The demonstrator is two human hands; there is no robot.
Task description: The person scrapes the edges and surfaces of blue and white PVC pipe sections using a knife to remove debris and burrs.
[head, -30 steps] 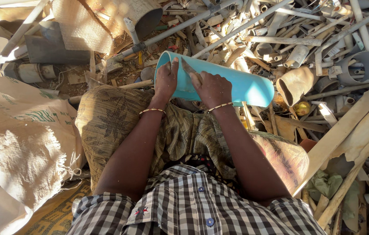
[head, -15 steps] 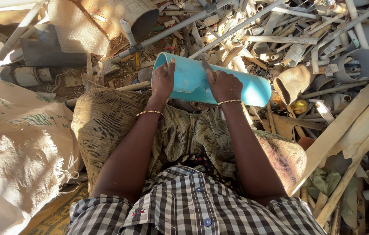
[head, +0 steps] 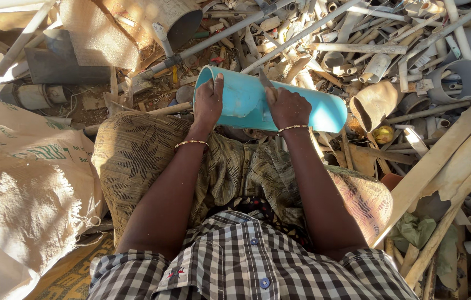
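Note:
A wide turquoise plastic pipe piece lies crosswise over my knees, its open end to the left. My left hand grips that left end, thumb over the rim. My right hand rests on the middle of the pipe, closed around a small tool whose grey blade sticks up past my knuckles against the pipe. Both wrists wear thin gold bangles. My lap is covered by a patterned olive cloth.
A heap of scrap grey and white pipes fills the ground ahead and to the right. A large woven sack lies at my left. Wooden planks lean at the right. A big grey pipe opening sits at the top.
My right hand has slid a little to the right along the pipe. My left hand and the pipe have stayed nearly where they were.

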